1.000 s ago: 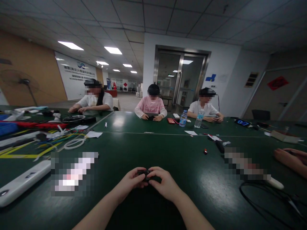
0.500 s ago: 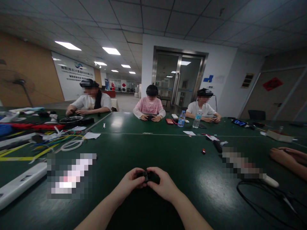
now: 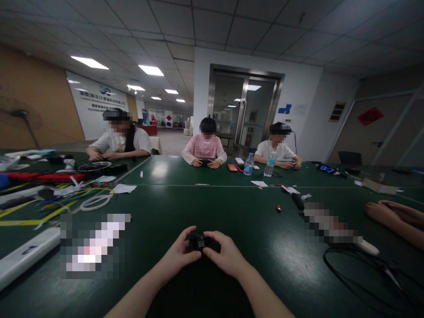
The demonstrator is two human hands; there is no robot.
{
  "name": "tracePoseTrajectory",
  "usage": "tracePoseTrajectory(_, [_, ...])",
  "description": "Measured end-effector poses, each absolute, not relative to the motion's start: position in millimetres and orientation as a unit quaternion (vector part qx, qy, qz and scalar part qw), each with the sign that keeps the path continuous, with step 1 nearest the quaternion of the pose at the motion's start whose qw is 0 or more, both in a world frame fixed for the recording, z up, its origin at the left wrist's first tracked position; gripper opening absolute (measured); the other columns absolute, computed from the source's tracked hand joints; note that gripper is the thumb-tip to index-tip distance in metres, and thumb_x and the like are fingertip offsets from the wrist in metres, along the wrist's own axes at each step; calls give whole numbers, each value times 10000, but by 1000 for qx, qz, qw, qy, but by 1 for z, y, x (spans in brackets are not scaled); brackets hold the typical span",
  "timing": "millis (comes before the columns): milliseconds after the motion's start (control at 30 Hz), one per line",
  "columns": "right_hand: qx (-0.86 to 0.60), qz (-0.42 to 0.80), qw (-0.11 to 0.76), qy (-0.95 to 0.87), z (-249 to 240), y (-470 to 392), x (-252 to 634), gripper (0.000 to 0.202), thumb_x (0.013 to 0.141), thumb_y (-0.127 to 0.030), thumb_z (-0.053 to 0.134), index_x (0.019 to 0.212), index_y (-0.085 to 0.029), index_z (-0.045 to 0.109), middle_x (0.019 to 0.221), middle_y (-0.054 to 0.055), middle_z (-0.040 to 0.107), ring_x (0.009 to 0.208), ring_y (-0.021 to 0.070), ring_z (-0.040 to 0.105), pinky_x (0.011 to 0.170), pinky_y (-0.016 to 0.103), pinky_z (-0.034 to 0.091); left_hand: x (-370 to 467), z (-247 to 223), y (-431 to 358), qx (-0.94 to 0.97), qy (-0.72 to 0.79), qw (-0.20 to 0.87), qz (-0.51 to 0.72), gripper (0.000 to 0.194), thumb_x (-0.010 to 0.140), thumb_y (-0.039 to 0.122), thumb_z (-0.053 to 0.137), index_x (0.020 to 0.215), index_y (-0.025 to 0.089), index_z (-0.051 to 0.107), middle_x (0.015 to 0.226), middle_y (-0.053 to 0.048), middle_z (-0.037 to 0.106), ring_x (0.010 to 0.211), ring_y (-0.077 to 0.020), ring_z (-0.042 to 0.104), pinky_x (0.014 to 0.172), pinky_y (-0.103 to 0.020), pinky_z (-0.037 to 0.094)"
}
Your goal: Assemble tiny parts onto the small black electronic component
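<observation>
Near the middle of the green table [image 3: 159, 282], a small black object [image 3: 200, 242] is held between my two hands; its details are too dark to make out. My left hand [image 3: 184, 248] grips its left end, with the thumb below and the index finger raised above it. Around the right end, my right hand [image 3: 222, 251] is closed, thumb at the near side. Both forearms come in from the bottom edge.
A blurred-out bright item [image 3: 99, 243] and a white power strip [image 3: 29, 256] lie left. Cables [image 3: 96, 202] are beyond them. Right are a black cord [image 3: 344, 282], a small red item [image 3: 278, 208] and another person's hands [image 3: 387, 214]. Three people sit opposite, near bottles [image 3: 248, 164].
My left index finger has lifted and my left thumb has moved off the top of the black object. The view has shifted slightly to the right.
</observation>
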State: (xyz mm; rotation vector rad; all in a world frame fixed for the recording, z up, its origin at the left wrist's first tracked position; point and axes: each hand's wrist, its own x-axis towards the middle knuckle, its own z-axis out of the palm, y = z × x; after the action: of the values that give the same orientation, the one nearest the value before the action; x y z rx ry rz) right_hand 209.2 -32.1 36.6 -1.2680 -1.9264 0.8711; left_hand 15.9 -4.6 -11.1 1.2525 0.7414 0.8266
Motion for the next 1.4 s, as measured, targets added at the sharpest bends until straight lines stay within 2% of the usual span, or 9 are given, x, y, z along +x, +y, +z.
tracePoseTrajectory(400, [-473,352,333,-736,23,-27,212,455,742,-273,611,1185,-262,508,1165,29,570,1086,214,525,926,366,420,18,-3,-8,588,320,652,355,487,693,265,719,1086,235,434,1043,-53,623,963,-231,602,830,-380,450])
tracePoseTrajectory(967, [-458,368,334,-737,29,-30,211,441,727,-247,618,1159,-267,531,1143,26,577,1050,203,543,917,359,432,17,-5,-7,595,335,644,346,459,693,294,707,1067,216,451,1002,-46,630,923,-224,611,823,-375,445])
tracePoseTrajectory(1200, [-450,371,336,-740,26,-29,211,442,718,-248,635,1148,-275,533,1129,17,585,1046,203,544,904,355,427,17,1,-9,597,332,645,342,429,695,251,694,1048,212,454,1003,-48,621,900,-213,609,810,-371,450])
tracePoseTrajectory(1400, [-449,378,333,-738,26,-28,211,366,761,-273,598,1123,-286,548,1112,11,594,1030,202,549,887,361,432,17,1,-9,594,314,659,339,463,709,261,700,1090,226,441,1012,-37,614,922,-209,606,828,-372,441])
